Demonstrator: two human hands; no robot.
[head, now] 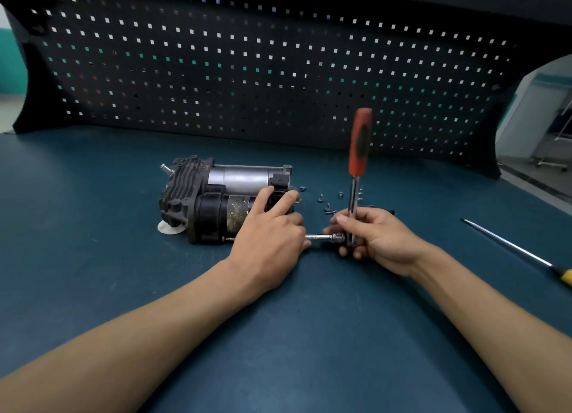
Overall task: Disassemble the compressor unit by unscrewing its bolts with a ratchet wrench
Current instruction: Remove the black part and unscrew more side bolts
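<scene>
The black and silver compressor unit (pixel 216 196) lies on its side on the blue bench top. My left hand (pixel 272 233) grips its right end, fingers curled over the motor housing. My right hand (pixel 371 236) holds the ratchet wrench (pixel 356 177) near its head, and the red and black handle stands upright. A chrome extension bar (pixel 322 237) runs level from the wrench head leftward to the compressor's lower right end, where my left hand hides its tip.
Several loose bolts (pixel 329 203) lie on the bench just right of the compressor. A long screwdriver (pixel 520 251) with a yellow handle lies at the far right. A dark pegboard (pixel 278 66) stands behind. A white disc (pixel 168 227) sits under the compressor's left end.
</scene>
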